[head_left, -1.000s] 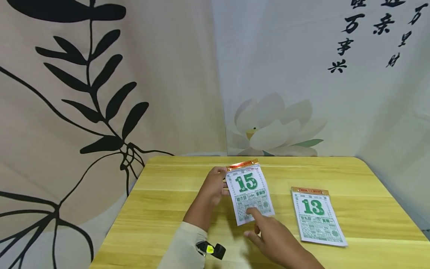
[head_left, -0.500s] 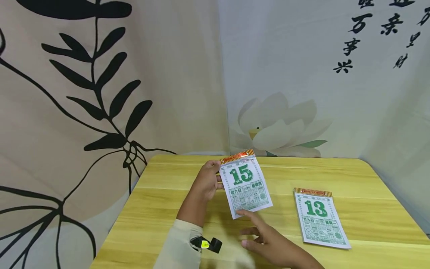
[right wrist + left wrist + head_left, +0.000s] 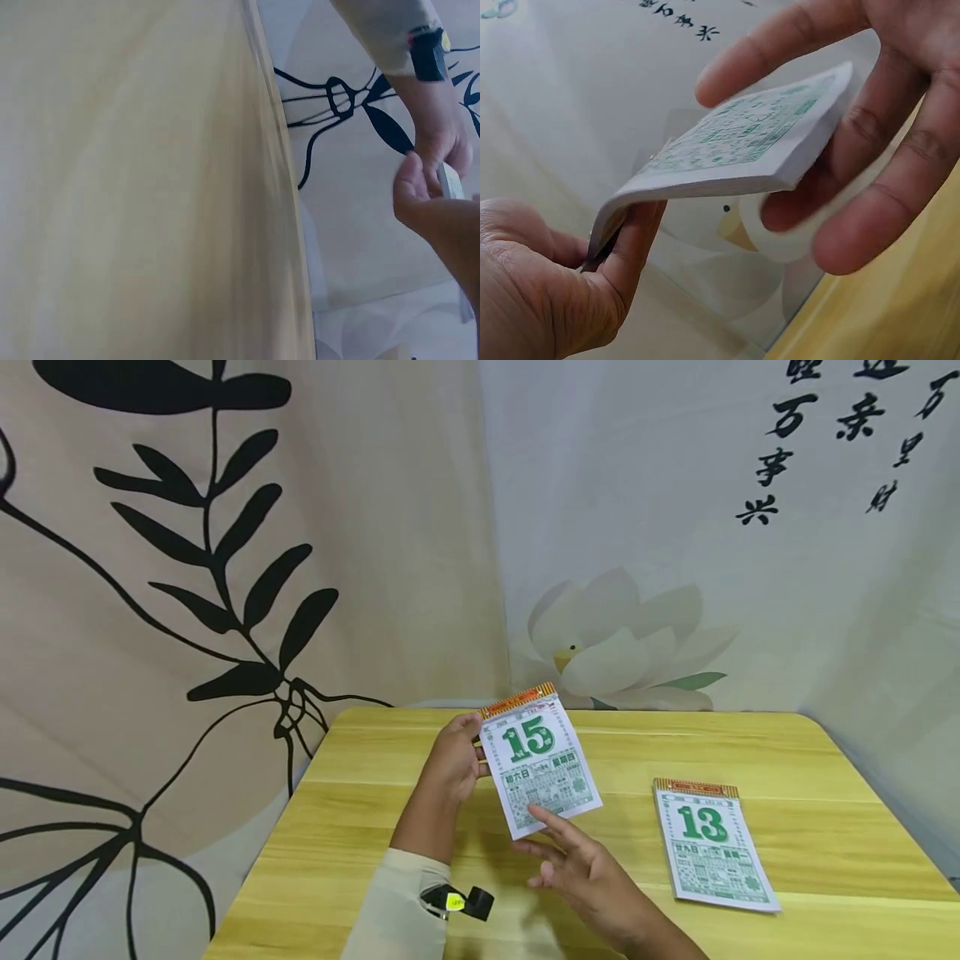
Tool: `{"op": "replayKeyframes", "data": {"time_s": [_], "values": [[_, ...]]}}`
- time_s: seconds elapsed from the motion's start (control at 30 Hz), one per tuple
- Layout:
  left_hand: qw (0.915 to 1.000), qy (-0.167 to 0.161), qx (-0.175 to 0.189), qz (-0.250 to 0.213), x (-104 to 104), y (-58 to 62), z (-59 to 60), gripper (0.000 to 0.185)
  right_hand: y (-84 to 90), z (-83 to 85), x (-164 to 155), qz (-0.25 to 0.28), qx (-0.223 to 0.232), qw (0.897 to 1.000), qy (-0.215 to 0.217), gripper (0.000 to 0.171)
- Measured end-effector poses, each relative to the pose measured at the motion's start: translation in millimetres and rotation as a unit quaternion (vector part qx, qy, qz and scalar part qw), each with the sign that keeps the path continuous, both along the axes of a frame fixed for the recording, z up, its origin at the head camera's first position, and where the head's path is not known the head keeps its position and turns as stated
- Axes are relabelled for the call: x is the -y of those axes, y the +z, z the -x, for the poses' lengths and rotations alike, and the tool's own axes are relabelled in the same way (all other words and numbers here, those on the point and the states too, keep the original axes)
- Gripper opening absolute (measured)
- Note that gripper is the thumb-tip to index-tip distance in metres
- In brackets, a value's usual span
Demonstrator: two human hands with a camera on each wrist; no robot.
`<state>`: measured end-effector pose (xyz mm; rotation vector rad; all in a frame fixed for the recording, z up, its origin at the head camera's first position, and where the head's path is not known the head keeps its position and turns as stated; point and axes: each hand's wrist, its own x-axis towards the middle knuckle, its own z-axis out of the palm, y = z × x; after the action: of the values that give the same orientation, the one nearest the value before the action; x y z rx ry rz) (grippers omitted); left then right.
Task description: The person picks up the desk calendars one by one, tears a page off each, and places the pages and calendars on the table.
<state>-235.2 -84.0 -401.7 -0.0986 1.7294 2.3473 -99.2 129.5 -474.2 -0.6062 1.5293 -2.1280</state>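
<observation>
A tear-off calendar (image 3: pixel 536 768) with a green 15 and a red-and-gold top strip is held up, tilted, over the table. My left hand (image 3: pixel 453 760) grips its upper left edge, thumb in front and fingers behind. At the lower edge is my right hand (image 3: pixel 592 872), its index fingertip over the printed page. The left wrist view shows the thick page stack bending away from the left hand's grip. There the right hand's fingers (image 3: pixel 874 120) are spread and fairly straight, one above the pages and others below. In the right wrist view both hands appear small at the right side.
A second calendar (image 3: pixel 712 843) showing a green 13 lies on the wooden table (image 3: pixel 360 827), right of my hands. Behind the table hangs a curtain (image 3: pixel 405 552) with printed leaves, a lotus and characters. A black camera strap (image 3: pixel 457 902) sits on my left wrist.
The 15 calendar has moved left and upward and tilts more. My right hand has followed it left, its fingers now more spread at the lower edge. The 13 calendar stays put.
</observation>
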Motion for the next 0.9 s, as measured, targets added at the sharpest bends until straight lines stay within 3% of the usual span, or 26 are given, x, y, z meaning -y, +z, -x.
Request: {"op": "replayKeyframes", "data": {"time_s": [0.2,0.47,0.57,0.77,0.9], "values": [[0.9999,-0.012,-0.009,-0.007,-0.7,-2.3,0.5,0.038,-6.0,0.2,5.4,0.059,-0.02,0.997,-0.045,0.061],[0.9983,-0.041,-0.004,-0.041,-6.1,-8.4,-2.8,0.049,0.9,-3.9,13.5,0.016,0.031,0.986,-0.163,0.057],[0.9972,-0.053,-0.001,-0.053,-8.0,-11.3,-3.6,0.049,1.6,-4.5,19.2,0.013,0.034,0.978,-0.205,0.058],[0.9957,-0.059,0.006,-0.071,-10.8,-13.0,-3.9,0.048,7.4,-4.0,28.5,0.008,0.072,0.952,-0.296,0.051],[0.995,-0.061,0.009,-0.079,-12.8,-12.2,-4.3,0.046,10.6,-3.3,32.5,0.003,0.087,0.939,-0.333,0.043]]}}
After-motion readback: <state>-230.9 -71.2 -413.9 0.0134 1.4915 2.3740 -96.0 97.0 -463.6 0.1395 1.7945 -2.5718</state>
